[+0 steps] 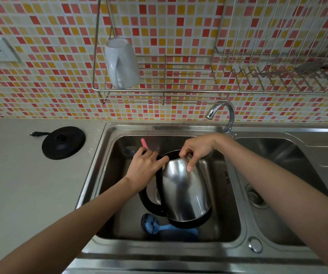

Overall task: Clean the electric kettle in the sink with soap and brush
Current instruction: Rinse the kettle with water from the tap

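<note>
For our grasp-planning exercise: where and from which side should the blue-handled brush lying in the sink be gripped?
Grip the blue-handled brush by its bare neck just behind the dark head, probably from above on the left; the rest runs under the tilted steel kettle.

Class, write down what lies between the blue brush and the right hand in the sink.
The kettle, lying tilted: its base is by the blue brush, and the right hand grips its rim. The head view shows this.

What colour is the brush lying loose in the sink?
Blue brush, clearest in the head view.
</note>
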